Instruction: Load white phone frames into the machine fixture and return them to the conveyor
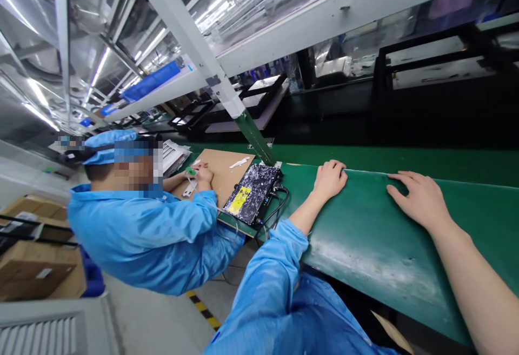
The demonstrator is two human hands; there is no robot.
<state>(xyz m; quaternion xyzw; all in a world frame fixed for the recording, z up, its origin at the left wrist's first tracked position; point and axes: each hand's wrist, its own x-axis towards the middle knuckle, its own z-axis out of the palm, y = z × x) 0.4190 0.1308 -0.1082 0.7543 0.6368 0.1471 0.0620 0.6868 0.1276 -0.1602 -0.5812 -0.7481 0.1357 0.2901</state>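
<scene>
My left hand (330,178) rests palm down on the green worktop (365,225), its fingers slightly bent at the raised strip along the far side. Nothing shows in it. Farther right, my right hand (421,199) lies on the same worktop with thumb and fingers apart, also with nothing in it. Its fingertips touch or nearly touch that strip. Nearest to my left hand is a black, scuffed metal box (255,190) with a yellow label (239,200). Black cables (279,203) come out of the box's right side.
To my left a co-worker (141,230) in blue bends over a brown board (227,168), holding a small green-ended item. A green-and-white post (243,112) rises behind the box. Black frames (438,63) stand at the back. Cardboard boxes (40,268) sit at far left.
</scene>
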